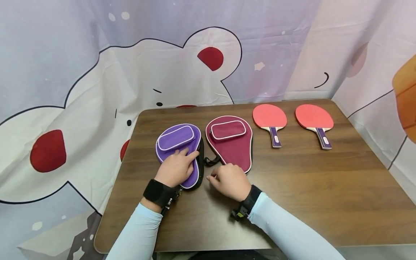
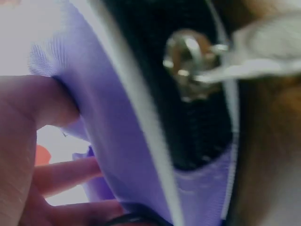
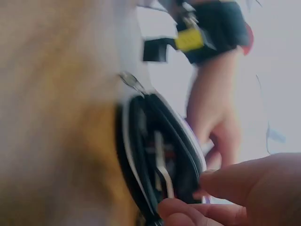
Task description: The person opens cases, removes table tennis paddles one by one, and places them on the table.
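Purple case lies on worktop, left hand pressing flat on it, right hand curled at its edge; both paddles still out, maroon case alongside; left wrist: zipper pull up close, blurred; right wrist: fingers pinch the partly open rim.
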### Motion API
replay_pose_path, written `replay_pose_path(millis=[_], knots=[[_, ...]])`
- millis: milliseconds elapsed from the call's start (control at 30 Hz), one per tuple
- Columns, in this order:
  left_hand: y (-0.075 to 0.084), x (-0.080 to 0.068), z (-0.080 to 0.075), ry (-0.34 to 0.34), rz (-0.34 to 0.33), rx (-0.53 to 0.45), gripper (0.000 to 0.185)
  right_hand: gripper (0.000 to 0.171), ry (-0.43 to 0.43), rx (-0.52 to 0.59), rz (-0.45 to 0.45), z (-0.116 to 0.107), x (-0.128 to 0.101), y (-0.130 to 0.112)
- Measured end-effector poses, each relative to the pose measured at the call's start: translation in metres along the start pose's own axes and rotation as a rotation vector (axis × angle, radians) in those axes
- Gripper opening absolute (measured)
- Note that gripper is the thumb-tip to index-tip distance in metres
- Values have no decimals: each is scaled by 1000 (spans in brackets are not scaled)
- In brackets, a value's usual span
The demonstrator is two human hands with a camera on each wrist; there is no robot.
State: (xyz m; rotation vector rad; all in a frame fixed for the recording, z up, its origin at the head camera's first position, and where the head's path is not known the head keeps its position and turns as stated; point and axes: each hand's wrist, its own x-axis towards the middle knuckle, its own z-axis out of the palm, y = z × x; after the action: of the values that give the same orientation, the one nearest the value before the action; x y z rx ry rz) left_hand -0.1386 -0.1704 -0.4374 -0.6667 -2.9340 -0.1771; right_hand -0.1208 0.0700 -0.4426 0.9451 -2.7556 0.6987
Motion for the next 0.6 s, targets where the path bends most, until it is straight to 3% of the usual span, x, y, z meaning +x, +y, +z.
replay_pose_path(millis=[267, 400, 600], knots=[[-13, -10, 7, 122, 35, -140, 39, 11, 34, 31, 78, -9, 9, 15], [-19, -15, 5, 145, 9, -207, 39, 13, 7, 68, 73, -10, 15, 12], [-22, -25, 4, 195, -40, -232, 39, 17, -36, 76, 58, -4, 30, 6]])
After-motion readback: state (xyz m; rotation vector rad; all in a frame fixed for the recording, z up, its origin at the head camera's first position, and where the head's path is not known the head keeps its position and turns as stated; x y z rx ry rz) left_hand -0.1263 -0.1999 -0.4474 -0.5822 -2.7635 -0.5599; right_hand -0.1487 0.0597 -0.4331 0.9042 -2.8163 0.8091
